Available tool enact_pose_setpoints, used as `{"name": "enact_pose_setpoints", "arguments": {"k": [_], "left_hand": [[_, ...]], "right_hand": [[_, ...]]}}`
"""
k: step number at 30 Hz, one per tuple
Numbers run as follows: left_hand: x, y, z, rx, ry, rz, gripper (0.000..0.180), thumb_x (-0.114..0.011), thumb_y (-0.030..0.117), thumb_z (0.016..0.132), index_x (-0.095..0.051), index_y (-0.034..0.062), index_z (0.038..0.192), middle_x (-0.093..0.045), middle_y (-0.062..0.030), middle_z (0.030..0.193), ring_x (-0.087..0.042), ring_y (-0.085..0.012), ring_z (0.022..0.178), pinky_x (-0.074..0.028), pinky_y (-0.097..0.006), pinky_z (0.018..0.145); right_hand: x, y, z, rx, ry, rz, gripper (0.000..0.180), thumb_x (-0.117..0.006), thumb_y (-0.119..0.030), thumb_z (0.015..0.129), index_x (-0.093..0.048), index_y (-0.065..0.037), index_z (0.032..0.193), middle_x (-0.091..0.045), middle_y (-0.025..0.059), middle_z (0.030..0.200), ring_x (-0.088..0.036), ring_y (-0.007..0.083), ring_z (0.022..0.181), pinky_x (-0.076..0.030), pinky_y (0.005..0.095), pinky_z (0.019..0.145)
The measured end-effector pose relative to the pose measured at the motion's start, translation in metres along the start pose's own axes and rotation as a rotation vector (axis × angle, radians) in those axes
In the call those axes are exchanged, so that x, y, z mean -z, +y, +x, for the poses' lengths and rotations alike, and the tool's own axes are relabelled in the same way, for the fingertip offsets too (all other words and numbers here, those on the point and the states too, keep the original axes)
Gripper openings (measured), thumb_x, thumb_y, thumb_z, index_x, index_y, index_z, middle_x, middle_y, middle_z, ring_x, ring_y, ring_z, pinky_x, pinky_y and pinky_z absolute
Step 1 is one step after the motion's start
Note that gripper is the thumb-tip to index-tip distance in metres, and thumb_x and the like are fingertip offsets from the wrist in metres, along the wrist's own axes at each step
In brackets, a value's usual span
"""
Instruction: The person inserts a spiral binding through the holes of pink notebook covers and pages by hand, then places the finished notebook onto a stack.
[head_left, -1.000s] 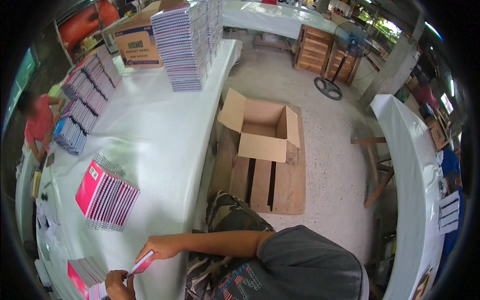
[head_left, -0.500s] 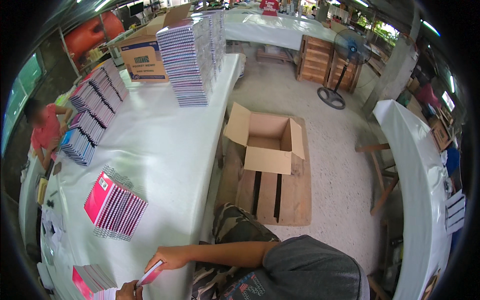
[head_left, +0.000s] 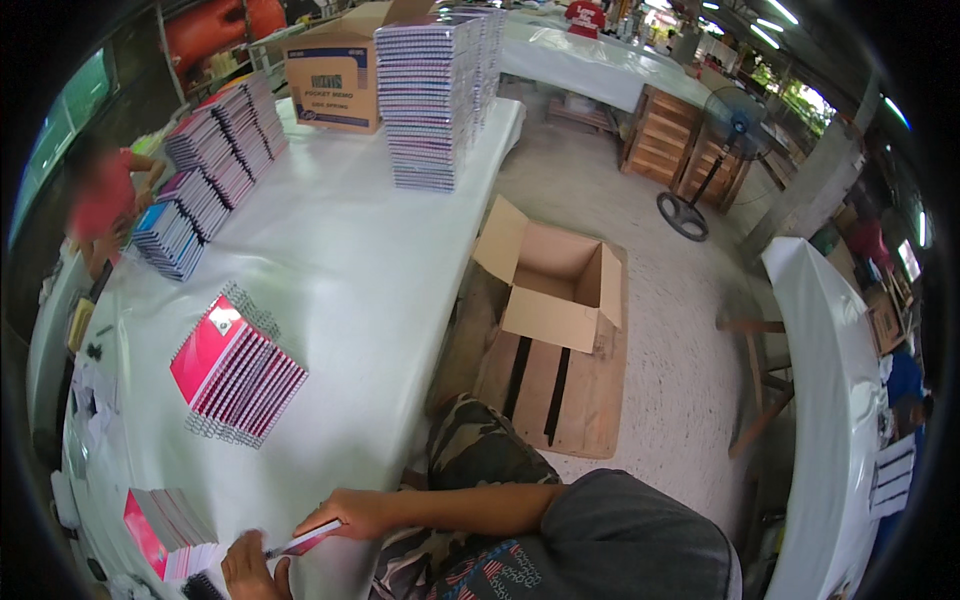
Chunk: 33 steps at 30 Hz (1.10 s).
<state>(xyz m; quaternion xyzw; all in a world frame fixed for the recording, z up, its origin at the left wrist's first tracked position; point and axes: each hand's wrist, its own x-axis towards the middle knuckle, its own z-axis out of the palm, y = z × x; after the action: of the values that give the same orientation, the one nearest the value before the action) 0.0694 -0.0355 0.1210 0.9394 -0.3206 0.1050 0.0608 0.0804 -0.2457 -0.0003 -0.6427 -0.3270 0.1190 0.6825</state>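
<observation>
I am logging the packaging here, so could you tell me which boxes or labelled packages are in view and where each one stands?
Closed cardboard box: far end of the white table, brown with a blue printed panel.
Open cardboard box: on the wooden pallet right of the table, plain brown, flaps up, empty.

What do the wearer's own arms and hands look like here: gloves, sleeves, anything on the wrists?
Both hands are bare: no gloves on the left hand or the right hand. The right forearm is uncovered up to a short dark grey T-shirt sleeve. No watch or band shows on the right wrist; the left wrist is cut off by the frame edge.
</observation>
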Motion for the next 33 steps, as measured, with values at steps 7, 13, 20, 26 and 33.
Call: {"name": "enact_pose_setpoints", "arguments": {"k": [7, 13, 20, 26, 33], "left_hand": [[-0.018, 0.011, -0.015, 0.121, 0.079, 0.2, 0.019, -0.068, 0.024, 0.079, -0.065, 0.0103, 0.091, -0.064, -0.0068, 0.095, -0.058, -0.0261, 0.093, -0.039, -0.04, 0.087], [0.004, 0.005, -0.026, 0.029, -0.112, 0.004, 0.022, -0.067, 0.023, 0.079, -0.064, 0.0103, 0.096, -0.064, -0.0063, 0.099, -0.056, -0.0264, 0.1, -0.038, -0.038, 0.09], [0.009, 0.01, -0.022, 0.054, -0.146, 0.087, 0.026, -0.073, 0.025, 0.073, -0.062, 0.0108, 0.092, -0.061, -0.0087, 0.094, -0.056, -0.029, 0.094, -0.037, -0.043, 0.09], [-0.078, 0.016, -0.068, 0.148, 0.045, 0.64, 0.068, -0.059, 0.046, 0.081, -0.045, -0.0027, 0.126, -0.042, -0.0305, 0.128, -0.036, -0.0499, 0.12, -0.028, -0.062, 0.098], [-0.068, -0.004, -0.078, 0.157, 0.329, 0.948, 0.061, -0.039, 0.034, 0.088, -0.047, -0.0201, 0.116, -0.036, -0.0391, 0.131, -0.037, -0.0546, 0.121, -0.03, -0.066, 0.098]], "right_hand": [[-0.011, 0.002, -0.005, 0.016, 0.013, -0.02, 0.04, -0.054, 0.001, 0.082, -0.057, -0.006, 0.121, -0.063, 0.016, 0.11, -0.061, 0.0317, 0.097, -0.047, 0.0338, 0.083], [-0.015, -0.01, -0.01, 0.059, 0.026, -0.042, 0.04, -0.055, 0.0, 0.082, -0.057, -0.008, 0.121, -0.063, 0.0161, 0.108, -0.062, 0.0318, 0.094, -0.047, 0.0349, 0.081], [-0.014, -0.013, -0.013, 0.015, -0.008, -0.079, 0.039, -0.054, 0.0, 0.08, -0.058, -0.006, 0.119, -0.061, 0.0162, 0.112, -0.059, 0.0345, 0.1, -0.047, 0.0373, 0.084], [-0.031, 0.009, -0.015, 0.221, 0.112, -0.13, 0.048, -0.054, 0.004, 0.076, -0.056, -0.009, 0.123, -0.064, 0.0133, 0.108, -0.062, 0.0318, 0.091, -0.048, 0.0361, 0.08], [-0.041, 0.012, -0.023, 0.148, 0.091, -0.119, 0.056, -0.052, 0.007, 0.071, -0.054, -0.009, 0.125, -0.061, 0.013, 0.115, -0.061, 0.032, 0.092, -0.048, 0.0365, 0.083]]}}
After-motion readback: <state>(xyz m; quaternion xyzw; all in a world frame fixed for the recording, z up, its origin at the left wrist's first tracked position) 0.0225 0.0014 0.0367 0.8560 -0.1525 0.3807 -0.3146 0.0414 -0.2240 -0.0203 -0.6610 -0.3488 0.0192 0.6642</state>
